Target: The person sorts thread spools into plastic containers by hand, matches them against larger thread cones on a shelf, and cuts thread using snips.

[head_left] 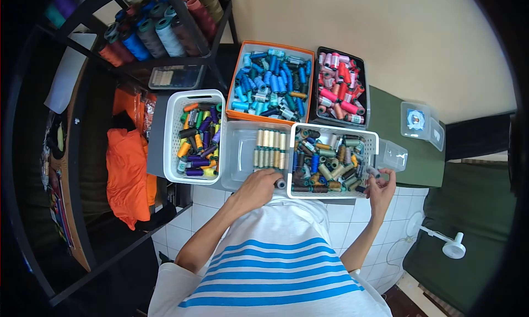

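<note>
At the front edge of the clear plastic box (234, 152), my left hand (258, 188) is closed, with the end of a grey thread spool (281, 183) showing at its fingertips. Inside that box, cream and beige thread spools (270, 148) stand lined up in rows on the right side. My right hand (381, 191) pinches another grey thread spool (373, 172) by the right front corner of a white basket (333, 195). Mixed brown, green, grey and blue spools (330, 163) lie jumbled in this basket.
A white perforated basket (172, 135) holds purple, yellow and orange spools. Behind stand an orange box (236, 116) of blue spools and a black tray (365, 124) of red and pink ones. Large thread cones (165, 36) fill the shelf. Orange fabric (127, 174) hangs left; clear containers (416, 120) sit right.
</note>
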`<state>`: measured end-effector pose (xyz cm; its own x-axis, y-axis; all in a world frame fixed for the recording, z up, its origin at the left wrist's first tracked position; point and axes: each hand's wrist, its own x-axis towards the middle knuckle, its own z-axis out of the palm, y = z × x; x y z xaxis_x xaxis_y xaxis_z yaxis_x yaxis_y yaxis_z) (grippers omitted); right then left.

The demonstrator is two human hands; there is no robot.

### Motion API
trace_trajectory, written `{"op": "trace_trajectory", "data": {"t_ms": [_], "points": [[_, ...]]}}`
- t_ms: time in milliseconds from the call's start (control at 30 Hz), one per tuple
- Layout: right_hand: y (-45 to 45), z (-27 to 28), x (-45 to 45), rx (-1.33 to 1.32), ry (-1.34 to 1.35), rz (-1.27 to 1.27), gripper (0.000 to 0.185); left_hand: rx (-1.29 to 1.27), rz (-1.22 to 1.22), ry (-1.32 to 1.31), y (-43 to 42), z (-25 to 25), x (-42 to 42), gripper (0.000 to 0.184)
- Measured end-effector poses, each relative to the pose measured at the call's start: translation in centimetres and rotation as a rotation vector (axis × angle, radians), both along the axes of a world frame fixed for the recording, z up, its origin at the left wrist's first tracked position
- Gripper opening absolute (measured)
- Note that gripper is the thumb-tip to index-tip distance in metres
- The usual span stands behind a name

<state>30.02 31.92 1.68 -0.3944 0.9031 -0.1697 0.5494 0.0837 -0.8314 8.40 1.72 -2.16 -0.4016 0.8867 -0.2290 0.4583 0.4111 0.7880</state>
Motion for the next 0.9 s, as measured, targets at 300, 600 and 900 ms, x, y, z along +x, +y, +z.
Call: {"op": "trace_trajectory", "data": {"t_ms": [300,600,900], "points": [[-0.8,0.0,-1.0,-0.031,0.235,0.111,0.024,0.043,0.133,0.152,3.6,4.8,-0.2,0.025],[-0.9,-0.5,-1.3,-0.026,0.127,0.336,0.022,0.540,-0.074,0.604,15.5,3.7,3.4,0.033],[-1.0,-1.1,-0.9,-0.007,0.030,0.545,0.023,0.422,-0.244,0.031,16.1,3.2,2.5,0.013]]}}
